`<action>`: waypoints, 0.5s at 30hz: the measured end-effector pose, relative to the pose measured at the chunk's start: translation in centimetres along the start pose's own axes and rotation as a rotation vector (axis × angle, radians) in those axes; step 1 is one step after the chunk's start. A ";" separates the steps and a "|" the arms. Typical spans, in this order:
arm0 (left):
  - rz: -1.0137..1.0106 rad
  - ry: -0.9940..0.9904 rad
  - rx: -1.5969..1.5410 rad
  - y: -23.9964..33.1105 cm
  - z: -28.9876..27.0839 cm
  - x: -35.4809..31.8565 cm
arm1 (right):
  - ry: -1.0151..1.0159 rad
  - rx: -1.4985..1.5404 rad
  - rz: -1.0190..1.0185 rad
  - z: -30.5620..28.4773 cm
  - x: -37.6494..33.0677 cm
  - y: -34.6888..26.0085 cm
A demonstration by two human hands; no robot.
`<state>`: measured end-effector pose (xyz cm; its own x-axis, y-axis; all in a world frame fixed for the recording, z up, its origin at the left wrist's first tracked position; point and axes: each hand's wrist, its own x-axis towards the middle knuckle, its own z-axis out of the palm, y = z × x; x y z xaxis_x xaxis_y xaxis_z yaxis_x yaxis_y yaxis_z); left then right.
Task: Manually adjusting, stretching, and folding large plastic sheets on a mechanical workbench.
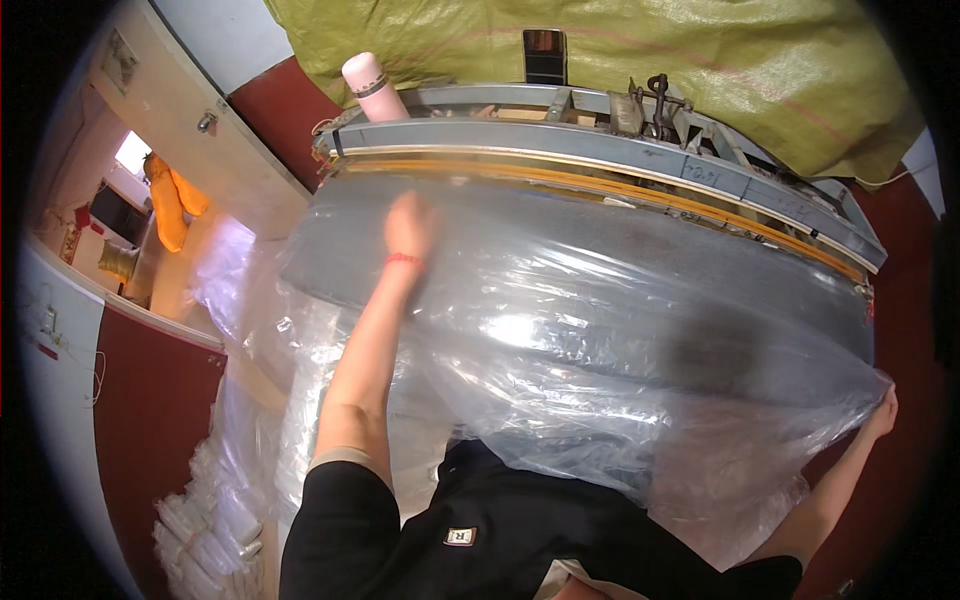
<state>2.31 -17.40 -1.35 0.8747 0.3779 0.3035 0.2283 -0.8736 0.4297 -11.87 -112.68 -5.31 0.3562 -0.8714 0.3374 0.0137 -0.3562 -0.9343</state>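
A large clear plastic sheet (600, 340) lies spread over a grey machine table (560, 250). My left hand (410, 225) reaches far forward with its fingers curled on the sheet near the machine's sealing bar (600, 165); it looks blurred. A red band circles that wrist. My right hand (882, 408) is stretched out low at the right edge of the picture and pinches the sheet's corner, pulling the film taut.
A pink bottle (372, 88) stands on the machine's back left corner. A yellow-green woven tarp (640, 50) hangs behind. Stacks of clear plastic bags (210, 520) lie on the floor at lower left. A doorway (150, 210) opens at left.
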 end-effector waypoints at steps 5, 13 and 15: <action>0.322 0.258 -0.168 -3.0 1.0 0.5 | -0.025 0.051 -0.090 -3.3 -2.0 -4.0; 0.386 0.062 0.116 -2.7 -1.7 0.8 | -0.005 -0.343 -0.076 -1.3 2.5 -2.4; 0.282 0.184 -0.048 -2.2 -1.0 2.1 | -0.031 -0.254 0.012 -0.3 5.7 -2.3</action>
<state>3.17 -14.40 -0.78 0.8077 0.1758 0.5627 -0.0361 -0.9379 0.3449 -10.16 -116.90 -1.20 0.3840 -0.8665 0.3191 -0.2243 -0.4228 -0.8780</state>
